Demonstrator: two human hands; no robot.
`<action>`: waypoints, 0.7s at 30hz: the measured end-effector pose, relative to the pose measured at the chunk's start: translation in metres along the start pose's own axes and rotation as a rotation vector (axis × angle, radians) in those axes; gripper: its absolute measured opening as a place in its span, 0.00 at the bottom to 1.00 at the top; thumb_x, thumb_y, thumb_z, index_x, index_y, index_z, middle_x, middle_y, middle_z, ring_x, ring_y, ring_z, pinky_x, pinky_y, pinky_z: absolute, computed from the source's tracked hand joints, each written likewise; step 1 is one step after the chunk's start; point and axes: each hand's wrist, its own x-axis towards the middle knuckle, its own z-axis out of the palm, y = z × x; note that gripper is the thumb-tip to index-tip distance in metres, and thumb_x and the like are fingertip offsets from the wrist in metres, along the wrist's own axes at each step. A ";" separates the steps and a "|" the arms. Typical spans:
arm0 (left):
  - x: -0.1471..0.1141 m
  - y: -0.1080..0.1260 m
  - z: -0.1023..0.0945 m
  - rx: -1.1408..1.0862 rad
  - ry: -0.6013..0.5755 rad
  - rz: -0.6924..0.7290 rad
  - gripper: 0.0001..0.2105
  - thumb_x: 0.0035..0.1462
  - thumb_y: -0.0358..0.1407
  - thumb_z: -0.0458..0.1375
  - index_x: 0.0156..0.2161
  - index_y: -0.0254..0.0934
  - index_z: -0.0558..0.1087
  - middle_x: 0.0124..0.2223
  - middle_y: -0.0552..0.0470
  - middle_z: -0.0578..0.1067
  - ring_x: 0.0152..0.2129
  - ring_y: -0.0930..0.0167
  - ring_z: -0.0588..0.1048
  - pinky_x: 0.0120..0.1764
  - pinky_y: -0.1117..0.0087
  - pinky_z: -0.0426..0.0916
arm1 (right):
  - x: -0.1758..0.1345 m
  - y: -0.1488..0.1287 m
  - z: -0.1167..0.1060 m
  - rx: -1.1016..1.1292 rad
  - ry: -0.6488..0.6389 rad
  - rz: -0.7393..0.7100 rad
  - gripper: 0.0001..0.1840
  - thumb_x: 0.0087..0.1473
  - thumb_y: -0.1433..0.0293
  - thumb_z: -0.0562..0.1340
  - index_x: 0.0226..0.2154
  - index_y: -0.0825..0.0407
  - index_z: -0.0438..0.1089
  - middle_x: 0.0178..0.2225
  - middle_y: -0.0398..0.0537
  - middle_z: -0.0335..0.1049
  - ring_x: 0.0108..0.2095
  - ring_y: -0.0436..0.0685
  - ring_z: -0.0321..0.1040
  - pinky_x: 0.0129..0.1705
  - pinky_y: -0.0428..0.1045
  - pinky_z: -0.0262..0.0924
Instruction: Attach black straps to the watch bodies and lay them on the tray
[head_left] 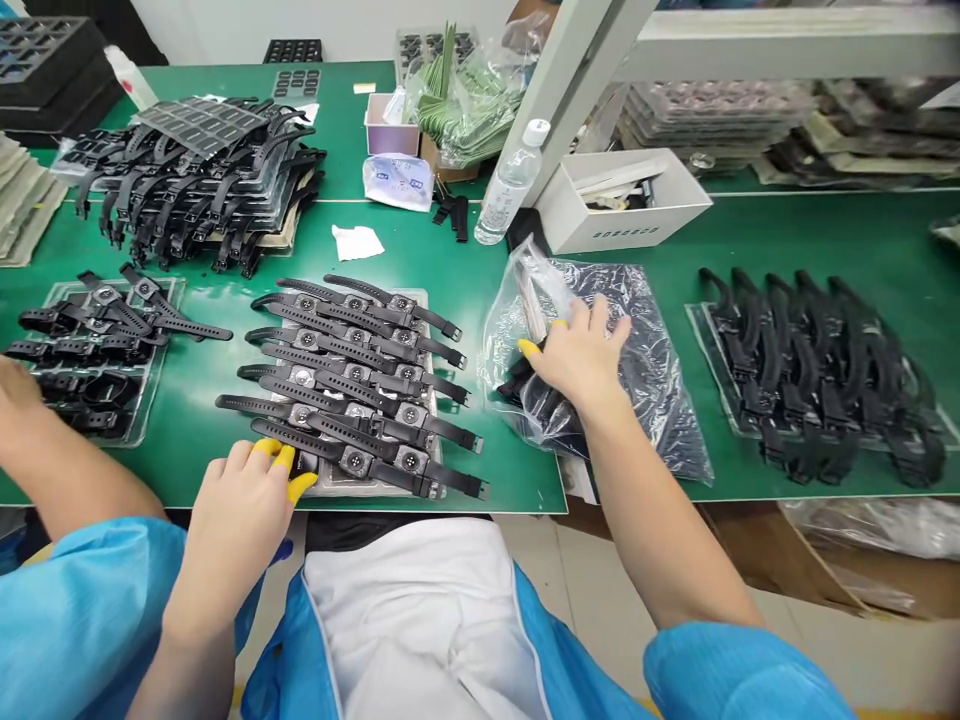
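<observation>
watch tray [330,485]: clear tray at the near table edge, in front of the person, loaded with black smartwatches [352,385] laid face-down in rows, straps splayed left and right, sensor backs up.
left hand [244,500]: rests at the tray's near-left corner. Yellow finger cots on thumb and fingertips. Fingers curled loosely together, touching the strap end of the nearest watch; not clearly clamped on it, grip can't be confirmed.
right hand [581,350]: reached out to the right, fingers spread apart, palm down, pressing on the plastic bag [645,390]. Yellow cots on thumb and one finger. Nothing gripped.
plastic bag: clear, crinkled, lies flat on the mat right of the tray, mouth toward the hand, dark straps inside; near end overhangs the table edge.
table [450,250]: green mat surface.
left tray [90,350]: second clear tray of watches, jumbled, well left of the main one. Another person's arm [45,450] in a blue sleeve lies just beside it.
stack [199,180]: tall pile of trays with black straps, far left.
right straps [817,375]: row of black bands on a clear sheet, well right of the bag.
white box [622,210]: open, behind the bag, touching nothing in hand.
water bottle [514,185]: clear, tilted, just left of the box.
clothing: person wears a blue smock over a white top.
</observation>
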 end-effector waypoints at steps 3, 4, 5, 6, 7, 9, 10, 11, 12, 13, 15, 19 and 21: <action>0.006 -0.001 0.000 -0.027 0.013 0.012 0.09 0.61 0.32 0.55 0.36 0.35 0.78 0.40 0.36 0.77 0.42 0.49 0.73 0.37 0.53 0.68 | 0.005 0.019 0.009 -0.023 -0.037 0.039 0.35 0.66 0.52 0.54 0.58 0.65 0.71 0.70 0.80 0.53 0.73 0.85 0.37 0.67 0.81 0.37; 0.007 -0.003 0.001 -0.032 0.021 0.022 0.09 0.62 0.33 0.55 0.36 0.35 0.78 0.41 0.36 0.77 0.42 0.49 0.73 0.37 0.53 0.68 | 0.005 0.023 0.011 -0.016 -0.055 0.040 0.35 0.66 0.51 0.54 0.58 0.64 0.71 0.70 0.80 0.54 0.73 0.84 0.39 0.66 0.80 0.39; 0.007 -0.005 0.003 -0.033 0.028 0.030 0.10 0.62 0.35 0.55 0.37 0.34 0.78 0.40 0.36 0.77 0.41 0.49 0.73 0.37 0.52 0.69 | 0.005 0.025 0.013 -0.003 -0.067 0.041 0.35 0.66 0.50 0.53 0.58 0.63 0.71 0.69 0.79 0.56 0.72 0.83 0.41 0.66 0.80 0.41; 0.007 -0.007 0.004 -0.030 0.033 0.036 0.10 0.63 0.35 0.55 0.37 0.34 0.78 0.40 0.36 0.77 0.40 0.50 0.73 0.38 0.52 0.69 | 0.005 0.026 0.014 0.011 -0.071 0.045 0.35 0.66 0.49 0.53 0.57 0.62 0.71 0.67 0.79 0.57 0.71 0.83 0.43 0.66 0.79 0.43; 0.006 -0.009 0.006 -0.024 0.035 0.043 0.10 0.62 0.34 0.55 0.36 0.34 0.78 0.38 0.37 0.76 0.39 0.50 0.73 0.37 0.53 0.69 | 0.005 0.027 0.015 0.023 -0.065 0.050 0.35 0.66 0.49 0.54 0.56 0.62 0.71 0.66 0.79 0.59 0.71 0.82 0.44 0.65 0.78 0.44; 0.005 -0.012 0.010 -0.007 0.027 0.058 0.08 0.60 0.32 0.55 0.35 0.34 0.77 0.36 0.38 0.75 0.38 0.51 0.73 0.37 0.54 0.69 | 0.005 0.027 0.016 0.035 -0.046 0.058 0.36 0.65 0.47 0.55 0.56 0.63 0.71 0.66 0.80 0.58 0.71 0.82 0.44 0.66 0.77 0.44; 0.004 -0.013 0.012 0.002 0.023 0.064 0.07 0.59 0.31 0.56 0.34 0.34 0.77 0.35 0.38 0.75 0.38 0.51 0.73 0.37 0.54 0.69 | 0.005 0.027 0.016 0.034 -0.045 0.067 0.37 0.65 0.47 0.55 0.56 0.64 0.70 0.67 0.81 0.57 0.71 0.82 0.42 0.66 0.77 0.43; 0.003 -0.013 0.013 0.007 0.021 0.072 0.07 0.59 0.30 0.56 0.34 0.35 0.76 0.35 0.39 0.75 0.38 0.51 0.73 0.37 0.55 0.69 | 0.005 0.027 0.016 0.031 -0.053 0.078 0.38 0.66 0.47 0.55 0.57 0.65 0.69 0.68 0.82 0.55 0.72 0.82 0.41 0.67 0.77 0.42; 0.003 -0.014 0.014 0.007 0.023 0.078 0.06 0.59 0.29 0.56 0.34 0.35 0.76 0.36 0.39 0.75 0.38 0.52 0.73 0.37 0.55 0.69 | 0.006 0.027 0.016 0.029 -0.071 0.091 0.39 0.66 0.46 0.55 0.57 0.66 0.69 0.68 0.82 0.53 0.72 0.82 0.40 0.67 0.77 0.41; 0.002 -0.014 0.015 0.001 0.029 0.083 0.06 0.59 0.29 0.56 0.35 0.35 0.76 0.37 0.38 0.76 0.39 0.52 0.73 0.38 0.55 0.69 | 0.008 0.028 0.016 0.032 -0.097 0.105 0.39 0.66 0.46 0.55 0.57 0.66 0.68 0.68 0.82 0.53 0.72 0.83 0.40 0.67 0.77 0.41; 0.002 -0.014 0.015 -0.017 0.044 0.086 0.06 0.60 0.30 0.56 0.37 0.34 0.77 0.38 0.37 0.76 0.39 0.52 0.73 0.38 0.54 0.70 | 0.011 0.030 0.016 0.057 -0.133 0.122 0.39 0.64 0.45 0.56 0.56 0.65 0.69 0.66 0.81 0.56 0.71 0.83 0.44 0.66 0.77 0.44; 0.001 -0.015 0.017 -0.047 0.046 0.067 0.06 0.59 0.28 0.56 0.37 0.36 0.75 0.39 0.38 0.77 0.40 0.52 0.73 0.39 0.54 0.70 | 0.015 0.033 0.014 0.132 0.020 0.103 0.26 0.63 0.53 0.60 0.49 0.59 0.70 0.60 0.74 0.63 0.65 0.79 0.52 0.64 0.72 0.50; 0.002 -0.016 0.017 -0.052 0.039 0.056 0.07 0.57 0.26 0.56 0.36 0.38 0.74 0.39 0.40 0.78 0.40 0.53 0.73 0.39 0.55 0.70 | 0.014 0.034 0.013 0.198 0.119 0.077 0.17 0.63 0.59 0.60 0.46 0.55 0.69 0.56 0.70 0.66 0.63 0.76 0.56 0.63 0.70 0.52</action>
